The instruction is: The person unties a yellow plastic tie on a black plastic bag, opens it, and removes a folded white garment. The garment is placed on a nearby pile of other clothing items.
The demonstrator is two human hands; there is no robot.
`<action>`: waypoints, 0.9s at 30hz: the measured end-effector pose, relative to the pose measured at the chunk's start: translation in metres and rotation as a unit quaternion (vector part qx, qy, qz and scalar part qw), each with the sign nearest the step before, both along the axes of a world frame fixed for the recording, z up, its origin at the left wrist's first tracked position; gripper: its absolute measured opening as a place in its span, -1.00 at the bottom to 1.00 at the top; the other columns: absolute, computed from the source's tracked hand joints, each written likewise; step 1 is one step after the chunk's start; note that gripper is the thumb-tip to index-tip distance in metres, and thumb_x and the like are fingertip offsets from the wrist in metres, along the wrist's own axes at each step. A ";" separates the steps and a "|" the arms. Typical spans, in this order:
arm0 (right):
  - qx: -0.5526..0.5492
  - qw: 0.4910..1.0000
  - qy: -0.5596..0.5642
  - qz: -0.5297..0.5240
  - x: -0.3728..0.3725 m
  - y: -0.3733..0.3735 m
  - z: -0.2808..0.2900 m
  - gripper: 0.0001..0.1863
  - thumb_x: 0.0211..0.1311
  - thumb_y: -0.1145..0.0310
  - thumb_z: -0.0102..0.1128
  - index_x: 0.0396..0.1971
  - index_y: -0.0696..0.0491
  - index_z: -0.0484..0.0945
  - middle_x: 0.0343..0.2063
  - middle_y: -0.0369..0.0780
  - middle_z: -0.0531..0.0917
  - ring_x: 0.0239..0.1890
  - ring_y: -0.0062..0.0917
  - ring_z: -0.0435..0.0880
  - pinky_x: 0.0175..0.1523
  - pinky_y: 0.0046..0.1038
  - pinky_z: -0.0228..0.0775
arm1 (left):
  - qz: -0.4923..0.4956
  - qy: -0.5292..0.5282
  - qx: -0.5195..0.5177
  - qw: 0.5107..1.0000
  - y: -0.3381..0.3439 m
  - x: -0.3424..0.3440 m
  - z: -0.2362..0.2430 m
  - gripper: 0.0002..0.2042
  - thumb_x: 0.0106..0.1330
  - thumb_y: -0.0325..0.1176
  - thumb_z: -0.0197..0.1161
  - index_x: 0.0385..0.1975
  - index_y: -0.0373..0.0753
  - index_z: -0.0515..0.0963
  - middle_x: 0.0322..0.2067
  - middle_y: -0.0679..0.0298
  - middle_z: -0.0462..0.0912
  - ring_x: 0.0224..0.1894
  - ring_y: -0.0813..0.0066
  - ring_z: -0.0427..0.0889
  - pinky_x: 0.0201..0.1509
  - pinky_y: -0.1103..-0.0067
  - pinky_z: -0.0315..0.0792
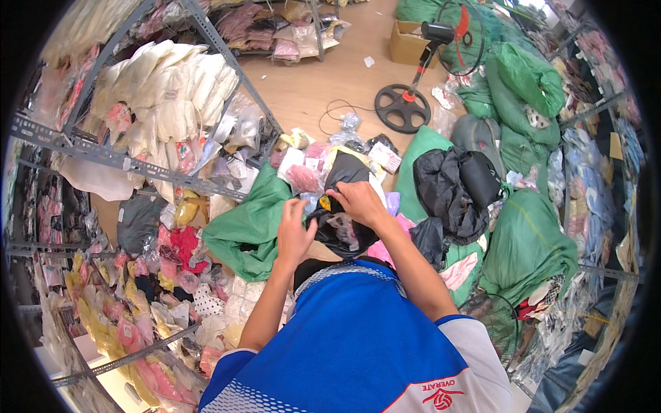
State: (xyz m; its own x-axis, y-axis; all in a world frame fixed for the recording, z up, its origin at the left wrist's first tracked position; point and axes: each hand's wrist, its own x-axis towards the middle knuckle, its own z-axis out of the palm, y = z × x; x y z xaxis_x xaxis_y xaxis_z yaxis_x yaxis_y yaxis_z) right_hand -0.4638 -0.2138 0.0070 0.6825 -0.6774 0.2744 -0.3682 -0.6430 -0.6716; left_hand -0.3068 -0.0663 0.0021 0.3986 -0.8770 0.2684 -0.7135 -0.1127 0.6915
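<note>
A black plastic bag (341, 234) lies in front of me with its mouth open and clear-wrapped items showing inside; more dark plastic rises behind it, with a small yellow item between my hands. My right hand (358, 205) pinches the dark plastic at the top. My left hand (295, 234) is at the bag's left edge, fingers apart and loosely bent. Pink and white packets (305, 177) lie just beyond, and a green sack (237, 244) is to the left.
Metal shelves (76, 141) heaped with bagged garments (162, 89) flank me on the left, more on the right. Green sacks (523, 251) and black bundles (447, 186) lie to the right. A fan (406, 107) with a cable stands on the floor ahead, near a cardboard box (406, 45).
</note>
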 end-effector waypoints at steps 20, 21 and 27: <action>0.023 0.968 0.051 -0.246 -0.027 -0.026 -0.001 -0.47 0.43 -0.08 0.17 -0.55 0.09 0.69 -0.60 0.03 0.66 -0.47 0.02 0.70 -0.35 -0.03 0.48 | -0.171 0.233 -0.066 0.955 -0.007 -0.047 0.015 -0.74 0.51 -0.47 0.10 -0.46 -0.47 0.41 -0.56 0.16 0.36 -0.53 0.34 0.33 -0.42 0.42 0.23; 0.036 0.968 0.054 -0.242 -0.027 -0.029 -0.004 -0.46 0.43 -0.08 0.17 -0.55 0.09 0.69 -0.60 0.04 0.66 -0.46 0.03 0.70 -0.34 -0.02 0.48 | -0.159 0.252 -0.063 0.953 -0.004 -0.052 0.021 -0.75 0.50 -0.47 0.09 -0.47 -0.46 0.40 -0.56 0.17 0.35 -0.53 0.36 0.32 -0.42 0.42 0.23; 0.088 0.963 0.031 -0.251 -0.023 -0.032 -0.010 -0.43 0.43 -0.09 0.19 -0.59 0.11 0.70 -0.58 0.07 0.66 -0.45 0.05 0.69 -0.32 -0.01 0.47 | -0.132 0.256 -0.050 0.956 0.014 -0.047 0.014 -0.73 0.55 -0.41 0.03 -0.36 -0.47 0.53 -0.45 0.20 0.53 -0.44 0.49 0.43 -0.34 0.47 0.31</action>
